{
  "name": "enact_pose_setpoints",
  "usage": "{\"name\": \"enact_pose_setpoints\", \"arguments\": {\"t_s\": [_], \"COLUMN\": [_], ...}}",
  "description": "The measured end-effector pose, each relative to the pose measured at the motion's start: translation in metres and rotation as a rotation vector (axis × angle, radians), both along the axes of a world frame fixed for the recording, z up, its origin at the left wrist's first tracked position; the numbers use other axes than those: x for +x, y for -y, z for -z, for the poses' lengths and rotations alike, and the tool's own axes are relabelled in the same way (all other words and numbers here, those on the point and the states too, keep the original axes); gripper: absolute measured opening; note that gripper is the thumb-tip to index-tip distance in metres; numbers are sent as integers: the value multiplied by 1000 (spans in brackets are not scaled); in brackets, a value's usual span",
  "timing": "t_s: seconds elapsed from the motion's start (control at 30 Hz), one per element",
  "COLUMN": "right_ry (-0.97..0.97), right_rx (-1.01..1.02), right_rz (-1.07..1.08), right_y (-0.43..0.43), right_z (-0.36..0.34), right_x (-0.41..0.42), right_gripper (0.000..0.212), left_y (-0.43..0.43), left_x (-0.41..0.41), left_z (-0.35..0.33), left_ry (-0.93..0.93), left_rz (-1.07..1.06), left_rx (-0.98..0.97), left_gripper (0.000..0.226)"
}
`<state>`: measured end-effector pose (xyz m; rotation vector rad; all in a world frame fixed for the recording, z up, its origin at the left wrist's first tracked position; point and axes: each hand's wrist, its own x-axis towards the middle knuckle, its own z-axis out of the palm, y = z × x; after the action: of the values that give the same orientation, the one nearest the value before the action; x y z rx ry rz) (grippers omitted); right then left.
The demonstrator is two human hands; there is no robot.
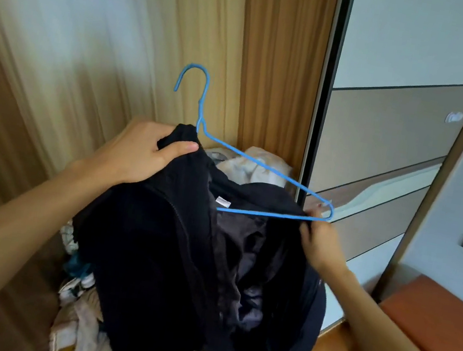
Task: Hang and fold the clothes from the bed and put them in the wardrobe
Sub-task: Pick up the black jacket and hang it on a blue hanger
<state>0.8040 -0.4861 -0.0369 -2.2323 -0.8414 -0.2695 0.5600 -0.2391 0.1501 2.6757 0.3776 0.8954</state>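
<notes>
Both your hands held the jacket (pixel 169 256) in front of the wardrobe (pixel 381 138): left hand (pixel 139 154) pinched its shoulder, right hand (pixel 319 244) gripped fabric by the hanger (pixel 256 161), hook up, bar running left-right.

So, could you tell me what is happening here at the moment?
A person is fitting a black garment onto a blue hanger. The left hand grips the fabric near the hanger's neck, and the right hand pinches it at the hanger's far corner, which is not yet covered. More clothes lie piled behind.
</notes>
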Motion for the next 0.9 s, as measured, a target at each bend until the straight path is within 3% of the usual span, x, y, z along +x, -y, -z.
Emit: {"name": "enact_pose_setpoints", "arguments": {"t_s": [0.13,0.37,0.5,0.67,0.77,0.83,0.9], "right_ry": [157,190,208,186,265,444,501], "right_rx": [-17,19,108,195,230,351,313], "right_rz": [-6,-151,-221,-539,-710,-573,-381], "right_y": [7,-1,-28,-52,-35,-18,-2], "right_z": [-65,-152,-162,-150,-156,-165,-179], "right_x": [21,-17,-76,-145,-137,-113,-85], "right_gripper": [22,19,23,17,22,19,41], "left_y": [-22,-13,12,25,19,18,18], "left_x": [-16,-21,-7,3,-11,-24,-34], "left_z": [8,7,12,9,-3,-11,-18], "left_ry": [-27,-23,38,172,306,372,433], "left_rz": [-4,-209,-190,-91,-99,-110,-86], "left_rx": [35,52,15,-192,-305,-322,-340], "left_gripper": [72,61,57,43,61,52,43]}}
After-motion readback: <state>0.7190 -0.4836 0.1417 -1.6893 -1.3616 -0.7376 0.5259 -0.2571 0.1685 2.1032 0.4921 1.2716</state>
